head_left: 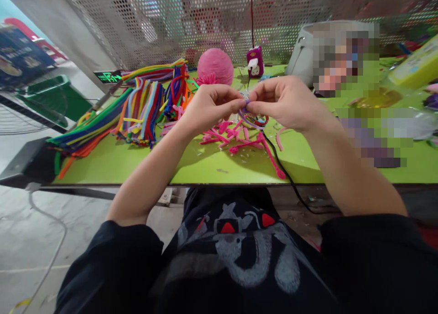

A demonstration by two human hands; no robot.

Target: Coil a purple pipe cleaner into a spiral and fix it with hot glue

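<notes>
Pinched between the fingertips of both hands, a purple pipe cleaner (pixel 247 112) is held above the green table (pixel 212 166), just over a scatter of pink pipe cleaner pieces (pixel 239 138). The left hand (pixel 208 105) is closed on it from the 9 o'clock side and the right hand (pixel 285 102) from the 3 o'clock side, thumbs and forefingers almost touching at the middle. Below the pinch, the purple strand is seen curving into a loose loop; how it is twisted at the fingertips cannot be told.

The piece is judged very light and soft to the touch, with a fuzzy surface that should resist slipping. A thin wire core is likely, so a bend should be kept once made, and sharp repeated kinks are best avoided. Hold is best taken close to the point being bent, with fingertips only, since a grip farther out would let the strand flop.

At 10 o'clock from the hands, a bundle of many-coloured pipe cleaners (pixel 143 109) is spread on the table. At 12 o'clock, a pink ball (pixel 215 67) is set beside a purple charger (pixel 255 61), and a black cable (pixel 278 161) is trailed off the near edge.
</notes>
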